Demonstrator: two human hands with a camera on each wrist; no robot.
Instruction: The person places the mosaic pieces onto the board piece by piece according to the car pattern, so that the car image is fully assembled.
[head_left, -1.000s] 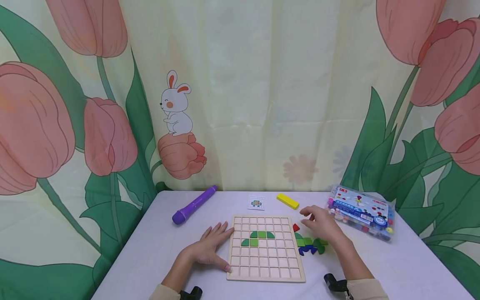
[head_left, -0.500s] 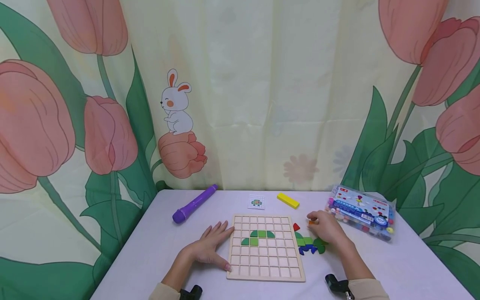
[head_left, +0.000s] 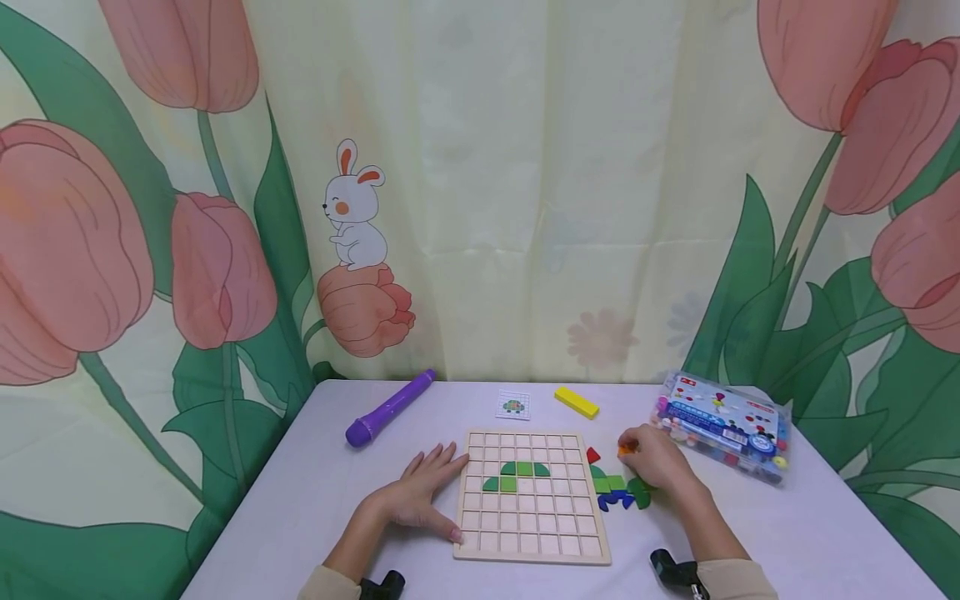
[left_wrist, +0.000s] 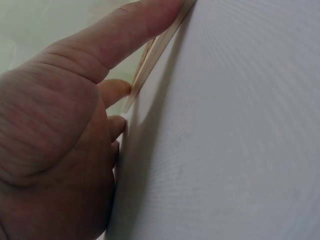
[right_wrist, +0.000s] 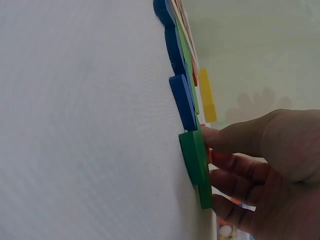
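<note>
A wooden grid board (head_left: pixel 528 540) lies flat on the table, with green half-round and square pieces (head_left: pixel 525 469) set in some of its upper cells. My left hand (head_left: pixel 416 492) spreads along the board's left edge, thumb at the lower corner and fingertips at the side; the left wrist view shows the thumb (left_wrist: pixel 145 25) against the wooden rim. Right of the board, my right hand (head_left: pixel 658 458) pinches a small orange block (head_left: pixel 626 450) between thumb and fingers, low over the table. Just below that hand are green (head_left: pixel 639 493) and blue pieces (head_left: pixel 617 498), beside a red piece (head_left: pixel 592 455).
At the back lie a small pattern card (head_left: pixel 513 405) and a yellow bar (head_left: pixel 577 402). A purple microphone (head_left: pixel 390 410) rests at the left. On the right stands a clear box (head_left: pixel 723 425) of coloured parts. A printed curtain hangs behind the table.
My right hand has moved slightly right from beside the red piece, and its fingers have closed on the orange block. The left hand and the board stay where they were.
</note>
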